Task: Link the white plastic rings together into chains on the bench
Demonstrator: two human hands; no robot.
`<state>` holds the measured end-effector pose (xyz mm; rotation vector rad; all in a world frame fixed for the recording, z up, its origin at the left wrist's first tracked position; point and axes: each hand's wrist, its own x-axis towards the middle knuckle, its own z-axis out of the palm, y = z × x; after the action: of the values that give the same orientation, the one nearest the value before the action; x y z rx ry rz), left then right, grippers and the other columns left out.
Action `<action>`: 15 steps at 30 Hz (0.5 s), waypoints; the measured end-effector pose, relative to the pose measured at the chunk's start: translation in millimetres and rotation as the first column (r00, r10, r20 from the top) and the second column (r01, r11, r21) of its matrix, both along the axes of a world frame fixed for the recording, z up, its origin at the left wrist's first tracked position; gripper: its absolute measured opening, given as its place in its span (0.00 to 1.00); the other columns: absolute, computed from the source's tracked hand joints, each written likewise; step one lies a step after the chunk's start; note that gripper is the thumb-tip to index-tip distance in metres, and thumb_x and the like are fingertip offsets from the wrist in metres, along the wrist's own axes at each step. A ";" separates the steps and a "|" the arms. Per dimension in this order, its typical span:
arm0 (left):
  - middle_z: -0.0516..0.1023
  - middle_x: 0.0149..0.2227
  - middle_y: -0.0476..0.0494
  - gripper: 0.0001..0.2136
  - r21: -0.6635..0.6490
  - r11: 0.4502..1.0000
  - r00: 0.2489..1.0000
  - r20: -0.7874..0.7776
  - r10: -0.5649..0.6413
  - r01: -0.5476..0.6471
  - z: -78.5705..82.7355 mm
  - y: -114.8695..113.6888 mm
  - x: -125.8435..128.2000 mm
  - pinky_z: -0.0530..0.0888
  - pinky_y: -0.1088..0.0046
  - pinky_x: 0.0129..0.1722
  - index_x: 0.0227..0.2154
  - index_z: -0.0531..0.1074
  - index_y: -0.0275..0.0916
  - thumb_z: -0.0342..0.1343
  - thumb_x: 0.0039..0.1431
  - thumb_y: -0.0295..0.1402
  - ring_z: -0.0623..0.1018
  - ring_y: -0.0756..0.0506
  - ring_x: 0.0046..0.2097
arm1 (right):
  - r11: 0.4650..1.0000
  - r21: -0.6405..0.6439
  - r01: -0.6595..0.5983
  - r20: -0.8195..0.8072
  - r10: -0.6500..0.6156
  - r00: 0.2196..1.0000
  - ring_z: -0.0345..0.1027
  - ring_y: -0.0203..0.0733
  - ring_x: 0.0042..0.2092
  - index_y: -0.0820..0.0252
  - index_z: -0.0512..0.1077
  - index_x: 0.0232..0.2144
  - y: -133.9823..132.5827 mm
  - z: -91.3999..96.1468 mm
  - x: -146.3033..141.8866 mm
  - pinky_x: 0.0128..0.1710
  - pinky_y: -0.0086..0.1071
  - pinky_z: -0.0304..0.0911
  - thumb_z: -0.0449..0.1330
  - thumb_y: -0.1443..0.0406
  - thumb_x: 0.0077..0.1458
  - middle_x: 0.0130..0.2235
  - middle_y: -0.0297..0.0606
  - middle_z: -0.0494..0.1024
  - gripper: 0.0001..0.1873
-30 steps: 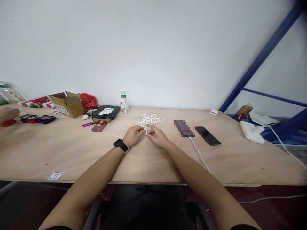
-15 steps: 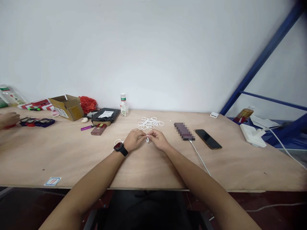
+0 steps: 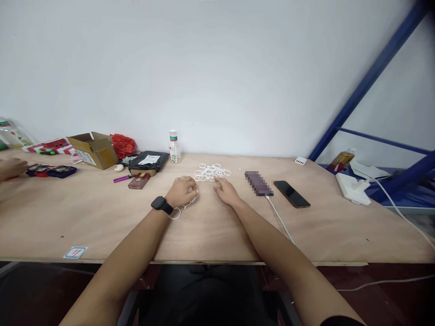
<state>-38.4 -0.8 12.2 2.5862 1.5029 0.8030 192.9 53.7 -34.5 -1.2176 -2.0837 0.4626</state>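
Both hands rest on the worktop point(image 3: 102, 217), centre frame.
Left hand point(image 3: 181, 192) is curled tight around white rings point(image 3: 185, 206). Right hand point(image 3: 226, 191) lies flat and empty, just beside the ring pile point(image 3: 211, 172).

Bright, even, diffuse light throughout; no single source is seen. The tabletop point(image 3: 217, 235) is lit flatly, and no glare is recorded on it. Only faint, soft-edged shadows are cast on the tabletop under the left hand point(image 3: 181, 192) and right hand point(image 3: 227, 192). A dull sheen is carried by the black phone point(image 3: 291, 194) on the tabletop's right half. Below the tabletop's near edge, everything is lost in deep shadow. Wide-angle bending is noted: the tabletop's near edge is bowed. The blue frame point(image 3: 374, 72) beyond the tabletop's right end is smeared toward the upper corner. One block point(image 3: 258, 182) on the tabletop is pixelated.
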 end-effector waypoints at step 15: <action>0.79 0.40 0.44 0.11 -0.129 0.987 0.986 -0.121 -0.115 0.099 -23.5 4.0 10.3 0.69 0.64 0.47 0.38 0.77 0.42 0.55 0.52 0.30 0.76 0.42 0.43 | 0.999 -0.042 0.023 0.198 -0.014 0.980 0.70 0.44 0.43 0.57 0.59 0.61 -8.4 2.6 -2.0 0.41 0.32 0.60 0.58 0.64 0.57 0.40 0.38 0.77 0.30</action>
<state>-28.1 3.2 -11.2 2.6442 1.3798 0.5260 190.9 45.2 -31.9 -1.3562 -2.2369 0.3945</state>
